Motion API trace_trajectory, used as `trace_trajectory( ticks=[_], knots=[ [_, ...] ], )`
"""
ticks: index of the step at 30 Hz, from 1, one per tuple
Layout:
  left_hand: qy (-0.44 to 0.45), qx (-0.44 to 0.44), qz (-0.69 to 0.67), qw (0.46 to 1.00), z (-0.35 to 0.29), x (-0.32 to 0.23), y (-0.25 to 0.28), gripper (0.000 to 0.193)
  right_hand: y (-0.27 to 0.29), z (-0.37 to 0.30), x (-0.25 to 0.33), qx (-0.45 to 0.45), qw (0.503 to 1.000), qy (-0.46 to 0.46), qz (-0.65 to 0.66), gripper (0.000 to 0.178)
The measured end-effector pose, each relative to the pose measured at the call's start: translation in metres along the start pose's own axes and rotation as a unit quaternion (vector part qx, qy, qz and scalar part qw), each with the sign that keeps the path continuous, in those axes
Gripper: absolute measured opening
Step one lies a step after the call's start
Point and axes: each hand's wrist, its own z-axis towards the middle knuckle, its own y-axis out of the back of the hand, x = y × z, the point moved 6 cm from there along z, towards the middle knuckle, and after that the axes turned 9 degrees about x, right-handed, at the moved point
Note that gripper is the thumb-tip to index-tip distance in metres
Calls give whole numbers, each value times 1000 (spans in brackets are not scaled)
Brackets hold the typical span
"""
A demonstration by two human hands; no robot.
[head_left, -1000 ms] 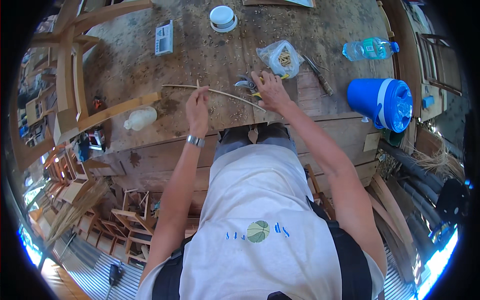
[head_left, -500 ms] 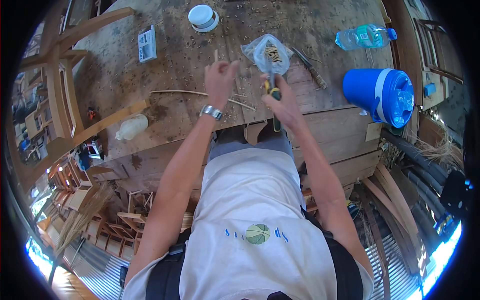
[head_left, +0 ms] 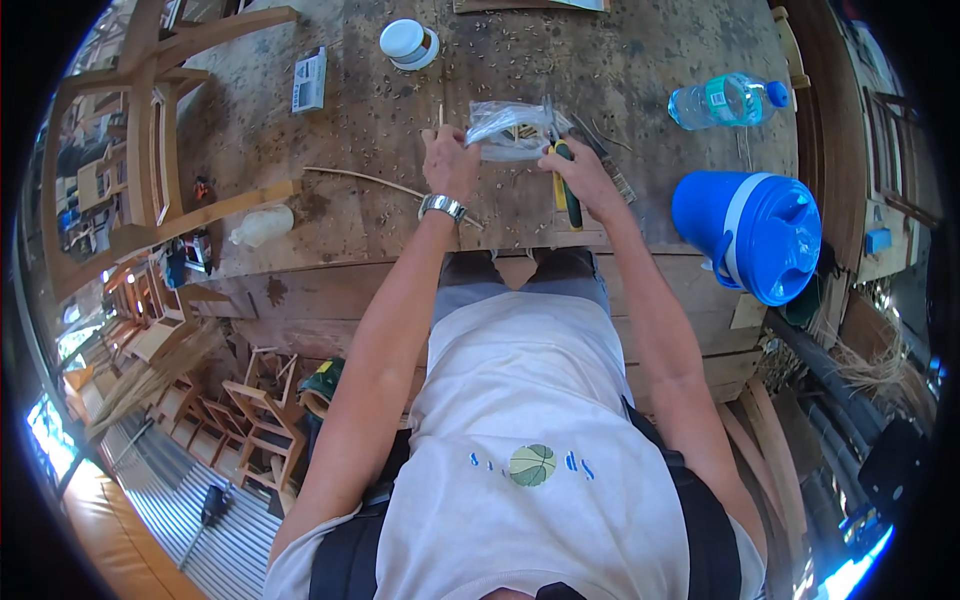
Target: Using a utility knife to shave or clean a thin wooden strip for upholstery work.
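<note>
A clear plastic bag (head_left: pixel 497 150) with short, pale wooden pieces (head_left: pixel 524 131) inside lies between my hands on the wooden table. My left hand (head_left: pixel 452 165) is closed, with a thin stick (head_left: pixel 441 115) poking up from its fingers. Its fingertips pinch the left edge of the bag. In my right hand (head_left: pixel 585 178) is a pair of pliers (head_left: pixel 562 175) with yellow and dark green handles, jaws pointing away from me. The right fingertips are at the bag's right side. A long, thin strip (head_left: pixel 370 177) of cane or wood runs across the table toward my left wrist.
A white tub (head_left: pixel 408 43) and a small box (head_left: pixel 309 80) stand farther back. A water bottle (head_left: pixel 728 101) lies at the right, beyond a blue cooler jug (head_left: pixel 750 235). A wooden chair frame (head_left: pixel 150 130) and a whitish bottle (head_left: pixel 262 226) are at the left.
My left hand has moved right to the bag and taken its edge. The bag has shifted nearer and spread wider. The pliers now tilt in my right hand beside it.
</note>
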Motion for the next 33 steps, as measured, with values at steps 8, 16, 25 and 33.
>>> trace_trajectory(
  ticks=[8, 16, 25, 33],
  knots=[
    [-56, 116, -196, 972, -56, -19, 37, 23, -7, -53, 30, 54, 961, 44, 266, 51],
    [-22, 159, -154, 975, -44, -20, 7, 18, -35, -51, -12, 65, 997, -31, -16, 56],
    [-155, 68, 2, 985, -20, -39, -1, 19, -43, -13, -30, 108, 991, -27, 73, 37],
    [-174, 64, 21, 982, -9, -35, -21, 18, -42, -4, -17, 124, 977, -50, 167, 26]
  ],
)
